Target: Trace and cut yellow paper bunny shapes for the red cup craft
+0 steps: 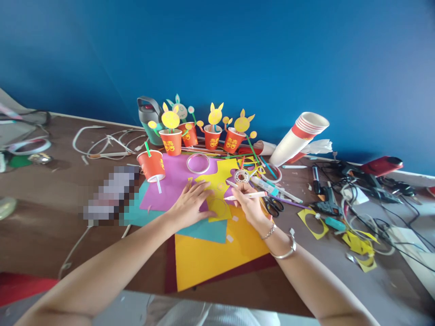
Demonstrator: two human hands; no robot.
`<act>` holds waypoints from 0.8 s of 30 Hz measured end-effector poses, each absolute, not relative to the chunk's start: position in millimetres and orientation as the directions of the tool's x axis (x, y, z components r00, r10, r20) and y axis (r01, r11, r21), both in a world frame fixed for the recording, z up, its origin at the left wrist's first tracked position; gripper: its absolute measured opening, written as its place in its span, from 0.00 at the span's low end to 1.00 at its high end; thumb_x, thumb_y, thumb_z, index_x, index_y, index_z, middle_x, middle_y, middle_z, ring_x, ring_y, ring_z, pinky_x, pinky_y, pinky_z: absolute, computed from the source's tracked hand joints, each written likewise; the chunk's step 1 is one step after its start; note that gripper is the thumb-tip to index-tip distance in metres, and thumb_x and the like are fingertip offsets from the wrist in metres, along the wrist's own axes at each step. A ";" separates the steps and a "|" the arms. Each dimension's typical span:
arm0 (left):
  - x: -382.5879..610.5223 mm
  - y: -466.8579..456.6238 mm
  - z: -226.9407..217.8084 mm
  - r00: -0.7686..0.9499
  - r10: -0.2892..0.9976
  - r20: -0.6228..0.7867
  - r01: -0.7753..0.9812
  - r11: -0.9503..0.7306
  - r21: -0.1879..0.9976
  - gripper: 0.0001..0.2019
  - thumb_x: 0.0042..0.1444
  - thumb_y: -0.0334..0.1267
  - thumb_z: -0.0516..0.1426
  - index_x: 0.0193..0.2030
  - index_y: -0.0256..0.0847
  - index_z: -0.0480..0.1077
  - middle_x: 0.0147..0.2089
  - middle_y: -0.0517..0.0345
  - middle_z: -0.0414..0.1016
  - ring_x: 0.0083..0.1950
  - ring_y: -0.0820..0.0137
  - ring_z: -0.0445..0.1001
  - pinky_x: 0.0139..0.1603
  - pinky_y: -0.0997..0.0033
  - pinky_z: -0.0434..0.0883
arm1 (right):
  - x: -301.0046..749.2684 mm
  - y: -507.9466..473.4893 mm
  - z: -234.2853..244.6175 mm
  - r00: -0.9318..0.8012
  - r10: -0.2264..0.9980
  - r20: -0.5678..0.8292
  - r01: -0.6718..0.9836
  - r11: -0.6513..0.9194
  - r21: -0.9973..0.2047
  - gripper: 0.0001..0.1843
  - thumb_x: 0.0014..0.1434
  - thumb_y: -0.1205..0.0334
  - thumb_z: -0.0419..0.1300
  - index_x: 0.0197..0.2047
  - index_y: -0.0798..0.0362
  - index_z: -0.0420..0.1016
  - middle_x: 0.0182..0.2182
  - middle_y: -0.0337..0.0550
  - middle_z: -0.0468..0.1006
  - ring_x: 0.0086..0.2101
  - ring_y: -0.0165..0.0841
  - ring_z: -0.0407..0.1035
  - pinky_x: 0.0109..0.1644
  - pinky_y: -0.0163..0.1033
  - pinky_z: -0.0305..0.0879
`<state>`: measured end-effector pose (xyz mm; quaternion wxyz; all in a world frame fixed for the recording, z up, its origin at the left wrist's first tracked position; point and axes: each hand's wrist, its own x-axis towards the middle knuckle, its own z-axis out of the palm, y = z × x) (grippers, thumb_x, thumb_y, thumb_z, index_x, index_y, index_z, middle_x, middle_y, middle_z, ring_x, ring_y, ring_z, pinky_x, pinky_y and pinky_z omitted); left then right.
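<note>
Past an orange sheet [217, 267], the yellow paper [220, 209], probably light and easily creased, overlapped a purple sheet [163, 192]; its edge seemed best to hold; the left hand [193, 203] touched it, fingers apart; the right hand [248, 203] clamped fingers on a marker [257, 195].

The light is soft, the edges stretched.
</note>
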<state>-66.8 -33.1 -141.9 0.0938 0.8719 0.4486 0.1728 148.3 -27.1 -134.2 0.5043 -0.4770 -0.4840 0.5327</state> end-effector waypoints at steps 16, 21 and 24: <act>-67.2 -34.9 -145.8 0.576 0.808 0.124 0.735 -0.578 0.355 0.50 0.46 0.65 0.62 0.69 0.39 0.51 0.70 0.36 0.57 0.71 0.50 0.56 0.72 0.37 0.39 | 147.2 -23.9 -138.3 -0.046 0.993 -0.113 -0.148 -0.119 -0.982 0.18 0.53 0.49 0.64 0.24 0.49 0.62 0.16 0.34 0.66 0.19 0.28 0.56 0.23 0.37 0.51; -67.0 -35.1 -145.3 0.577 0.805 0.140 0.735 -0.586 0.342 0.47 0.47 0.65 0.61 0.67 0.37 0.56 0.70 0.35 0.58 0.71 0.50 0.57 0.72 0.36 0.40 | 147.2 -24.2 -137.2 -0.046 0.989 -0.139 -0.145 -0.144 -0.979 0.18 0.52 0.48 0.65 0.24 0.49 0.62 0.17 0.34 0.66 0.20 0.28 0.56 0.23 0.38 0.51; -66.5 -35.5 -143.6 0.580 0.804 0.133 0.737 -0.587 0.335 0.43 0.49 0.64 0.61 0.65 0.38 0.59 0.70 0.37 0.59 0.71 0.50 0.58 0.71 0.35 0.41 | 147.2 -24.2 -137.0 -0.040 0.989 -0.144 -0.141 -0.148 -0.979 0.18 0.52 0.48 0.64 0.24 0.49 0.62 0.16 0.34 0.66 0.19 0.28 0.55 0.23 0.38 0.51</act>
